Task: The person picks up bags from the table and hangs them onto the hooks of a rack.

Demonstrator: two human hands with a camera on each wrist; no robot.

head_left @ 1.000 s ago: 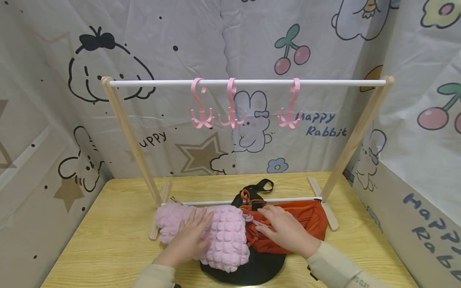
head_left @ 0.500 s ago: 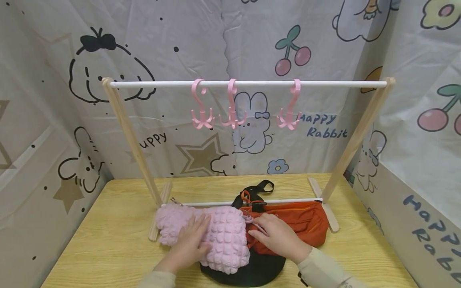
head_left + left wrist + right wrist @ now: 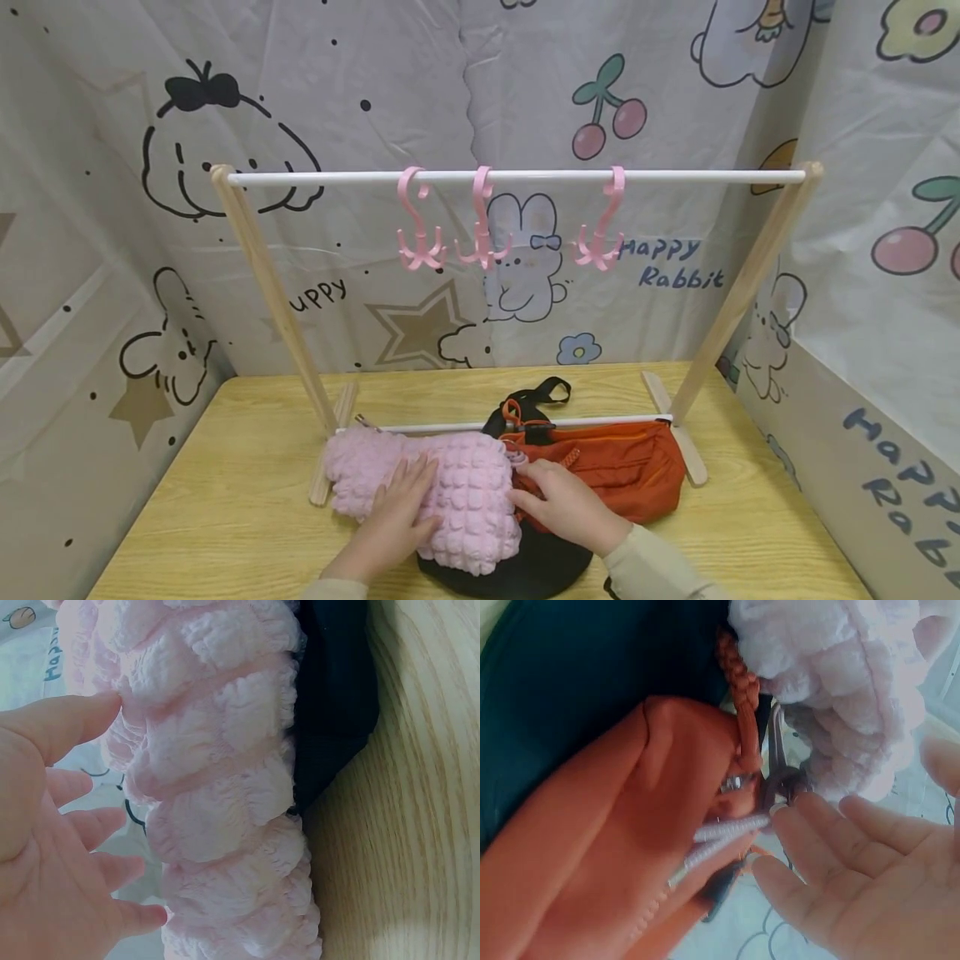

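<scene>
A pink puffy quilted bag (image 3: 476, 500) lies on top of a black bag (image 3: 540, 558) and beside an orange bag (image 3: 637, 467). My left hand (image 3: 401, 508) rests on the pink bag, fingers spread and fairly straight; the left wrist view shows the thumb and fingertips at its puffed surface (image 3: 217, 825). At the pink bag's right edge is my right hand (image 3: 566, 504), overlapping the orange bag. In the right wrist view its extended fingers (image 3: 825, 832) reach a pale drawstring (image 3: 727, 829) with a dark loop, between the pink and orange bags.
A wooden rack with a white top rail (image 3: 330, 178) stands behind the bags. Three pink claw hooks (image 3: 600, 246) hang from it. A lower white bar (image 3: 600, 419) runs behind the bags, with a black strap (image 3: 551, 389) past it. Patterned cloth walls enclose the wooden table (image 3: 225, 467).
My right hand has moved left across the orange bag to the pink bag's edge, uncovering the orange bag's braided pull. My left hand has stayed nearly in place on the pink bag.
</scene>
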